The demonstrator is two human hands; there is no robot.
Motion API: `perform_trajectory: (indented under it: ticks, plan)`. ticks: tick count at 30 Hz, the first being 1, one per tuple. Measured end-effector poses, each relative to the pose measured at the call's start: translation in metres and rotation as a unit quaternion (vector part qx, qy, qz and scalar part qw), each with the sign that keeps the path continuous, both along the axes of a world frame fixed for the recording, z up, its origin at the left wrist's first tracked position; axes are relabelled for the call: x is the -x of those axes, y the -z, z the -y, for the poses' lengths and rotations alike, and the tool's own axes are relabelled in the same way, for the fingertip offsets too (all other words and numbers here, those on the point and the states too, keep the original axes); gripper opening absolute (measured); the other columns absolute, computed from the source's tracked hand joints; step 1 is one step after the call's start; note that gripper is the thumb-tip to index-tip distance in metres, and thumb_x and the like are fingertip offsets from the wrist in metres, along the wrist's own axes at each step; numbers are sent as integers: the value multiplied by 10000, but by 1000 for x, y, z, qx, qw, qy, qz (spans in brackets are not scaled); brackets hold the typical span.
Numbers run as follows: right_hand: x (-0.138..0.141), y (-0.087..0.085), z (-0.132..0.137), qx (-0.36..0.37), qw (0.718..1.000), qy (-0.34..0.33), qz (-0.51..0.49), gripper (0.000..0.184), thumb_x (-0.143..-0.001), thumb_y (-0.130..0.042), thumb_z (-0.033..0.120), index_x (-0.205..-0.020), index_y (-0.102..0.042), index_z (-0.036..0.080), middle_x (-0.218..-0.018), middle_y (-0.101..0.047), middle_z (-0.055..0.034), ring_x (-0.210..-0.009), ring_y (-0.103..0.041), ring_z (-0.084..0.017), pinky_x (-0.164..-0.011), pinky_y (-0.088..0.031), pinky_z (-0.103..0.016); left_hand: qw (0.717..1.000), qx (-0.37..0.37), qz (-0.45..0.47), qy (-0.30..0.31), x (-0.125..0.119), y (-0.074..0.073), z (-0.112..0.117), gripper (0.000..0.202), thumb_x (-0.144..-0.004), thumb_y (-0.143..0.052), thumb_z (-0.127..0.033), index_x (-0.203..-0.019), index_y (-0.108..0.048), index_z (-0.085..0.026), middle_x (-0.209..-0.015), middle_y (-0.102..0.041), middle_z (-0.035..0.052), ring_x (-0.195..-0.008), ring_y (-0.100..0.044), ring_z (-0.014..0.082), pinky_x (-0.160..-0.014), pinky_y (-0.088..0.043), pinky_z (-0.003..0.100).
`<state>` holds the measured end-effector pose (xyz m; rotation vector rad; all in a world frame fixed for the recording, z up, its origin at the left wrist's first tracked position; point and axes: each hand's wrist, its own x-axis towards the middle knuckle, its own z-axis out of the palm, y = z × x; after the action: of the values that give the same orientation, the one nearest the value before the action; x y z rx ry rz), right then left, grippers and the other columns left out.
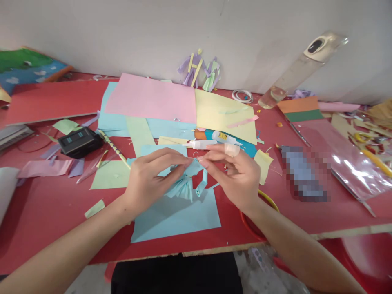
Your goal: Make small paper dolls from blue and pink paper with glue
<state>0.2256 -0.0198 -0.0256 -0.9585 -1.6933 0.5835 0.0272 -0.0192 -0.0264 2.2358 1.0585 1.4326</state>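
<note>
A light blue folded paper doll [181,188] with a pleated skirt hangs above a blue sheet [177,220]. My left hand [154,173] is closed, thumb and fingertips pinching the doll's upper edge. My right hand [237,175], with a bandage on one finger, is closed in a pinch at the doll's top, to the right of the left fingertips. A thin small ring [195,155] shows just above the fingertips. A blue folded strip [201,183] dangles from the doll. Behind the right fingers lie two white glue bottles [202,144].
Pink paper [153,98] and yellow paper [225,114] lie behind. Two paper figures [196,69] lean on the wall beside a roll of white tape [241,96]. A water bottle [289,75] stands back right. A black box [80,142] and a patterned pencil [114,149] are left.
</note>
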Motion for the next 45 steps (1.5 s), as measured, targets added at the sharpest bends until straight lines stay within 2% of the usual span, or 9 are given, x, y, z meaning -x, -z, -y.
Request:
perform_trajectory:
  ticks: [2,5,12,20,26,33,40,45]
  plan:
    - [0,0,-2,70,995,-41,-59,326,-855,-728,119,-1132,-668,278,-910,-787,26,-866,-763,-166,-812,-649,-318,1000,-3,-1,0,0,0,0,155,-894,-657,-80,-913,-700,-228,-847,-761,7,-739,-724,133,-659,-594,242]
    - [0,0,-4,141,983,-68,-99,330,-834,-754,146,-1129,-665,266,-881,-768,29,-866,-751,-150,-800,-645,-293,1000,-2,-2,6,1,0,0,162,-889,-660,-68,-917,-704,-220,-856,-761,12,-753,-724,132,-677,-593,238]
    - [0,-1,-6,200,974,-70,-83,295,-838,-750,191,-1118,-671,239,-936,-748,-12,-884,-732,-151,-789,-647,-285,1000,8,-11,16,2,1,-2,159,-901,-648,-83,-933,-719,-222,-868,-764,10,-751,-723,131,-680,-591,237]
    - [-1,1,-3,177,980,-74,-44,285,-873,-692,158,-1136,-646,257,-1059,-726,-28,-922,-712,-146,-789,-636,-280,998,36,-27,34,4,1,-5,121,-918,-643,-129,-936,-706,-230,-854,-765,3,-745,-724,139,-677,-583,248]
    - [2,2,0,176,980,-80,-41,316,-872,-685,155,-1163,-622,258,-1036,-730,-26,-905,-711,-156,-793,-632,-310,995,89,-35,27,3,-6,-3,72,-925,-644,-190,-879,-686,-225,-818,-753,-3,-724,-713,145,-657,-574,251]
    - [3,3,0,138,987,-76,-41,315,-880,-668,135,-1162,-614,264,-983,-733,-9,-903,-710,-154,-835,-627,-330,984,175,8,7,1,-5,-2,59,-886,-694,-215,-942,-707,-227,-855,-772,1,-755,-735,160,-670,-604,244]
    - [2,1,1,113,991,-63,-43,287,-881,-669,134,-1133,-615,260,-1000,-731,-13,-898,-714,-158,-851,-627,-347,992,124,-27,9,2,-2,-6,43,-908,-681,-234,-870,-697,-222,-851,-753,18,-912,-718,204,-798,-597,319]
    - [2,2,0,109,991,-62,-44,291,-881,-680,143,-1138,-620,265,-1030,-726,-15,-909,-718,-158,-846,-629,-339,994,105,-22,31,2,2,-8,38,-915,-678,-214,-884,-696,-227,-829,-762,-4,-836,-717,181,-944,-576,379]
